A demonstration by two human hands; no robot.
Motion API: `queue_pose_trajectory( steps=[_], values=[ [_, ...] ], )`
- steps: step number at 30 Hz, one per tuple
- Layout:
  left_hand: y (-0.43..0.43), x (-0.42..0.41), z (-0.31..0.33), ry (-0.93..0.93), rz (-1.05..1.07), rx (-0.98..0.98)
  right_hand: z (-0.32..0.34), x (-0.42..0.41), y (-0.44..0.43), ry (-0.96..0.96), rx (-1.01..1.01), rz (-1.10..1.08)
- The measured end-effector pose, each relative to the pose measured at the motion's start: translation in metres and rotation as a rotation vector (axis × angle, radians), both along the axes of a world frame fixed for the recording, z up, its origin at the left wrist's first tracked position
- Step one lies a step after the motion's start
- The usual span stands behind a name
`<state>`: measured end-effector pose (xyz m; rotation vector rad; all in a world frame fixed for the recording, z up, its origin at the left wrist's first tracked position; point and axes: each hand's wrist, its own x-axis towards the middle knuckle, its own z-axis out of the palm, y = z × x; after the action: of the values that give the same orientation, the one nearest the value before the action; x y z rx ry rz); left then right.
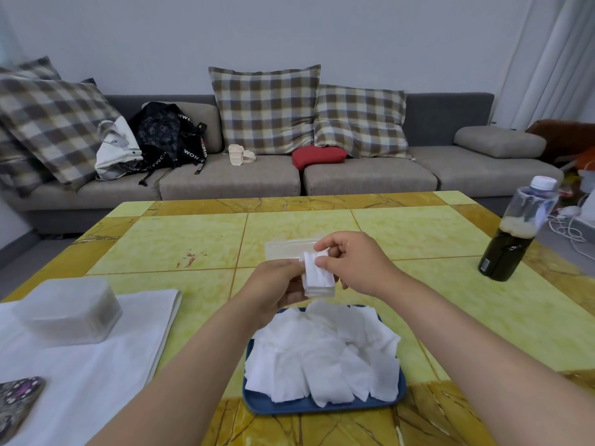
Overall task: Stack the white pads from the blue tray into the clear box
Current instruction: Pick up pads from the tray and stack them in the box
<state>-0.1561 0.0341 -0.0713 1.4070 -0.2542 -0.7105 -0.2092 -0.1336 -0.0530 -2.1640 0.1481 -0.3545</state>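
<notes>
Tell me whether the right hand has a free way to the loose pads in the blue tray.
Likely yes. The loose pads lie uncovered in the blue tray, close by the right hand, which must first release the stack it pinches.

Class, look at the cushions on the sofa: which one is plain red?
The small red cushion, lying in front of the rightmost checked cushion; the others are checked or grey.

Open tabletop [180, 239] between frosted container [69, 312] left and dark bottle [512, 233] right, beyond blue tray [289, 408].
</notes>
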Motion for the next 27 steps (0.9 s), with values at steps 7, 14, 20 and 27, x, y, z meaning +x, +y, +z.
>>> queue_pose_trajectory(
  steps=[7,14,20,27],
  values=[
    [-0.001,0.000,-0.003,-0.056,0.039,0.055,-0.003,0.000,0.001,0.030,0.004,-0.080],
    [0.003,0.007,-0.011,0.004,0.127,0.096,-0.014,-0.015,-0.032,0.522,-0.401,0.193],
    [-0.002,0.004,-0.010,0.103,0.132,0.052,-0.016,-0.022,-0.033,0.614,-0.428,0.250],
    [0.000,0.003,-0.013,-0.012,0.190,0.101,0.016,-0.025,-0.031,0.353,-0.081,0.214]
  ],
)
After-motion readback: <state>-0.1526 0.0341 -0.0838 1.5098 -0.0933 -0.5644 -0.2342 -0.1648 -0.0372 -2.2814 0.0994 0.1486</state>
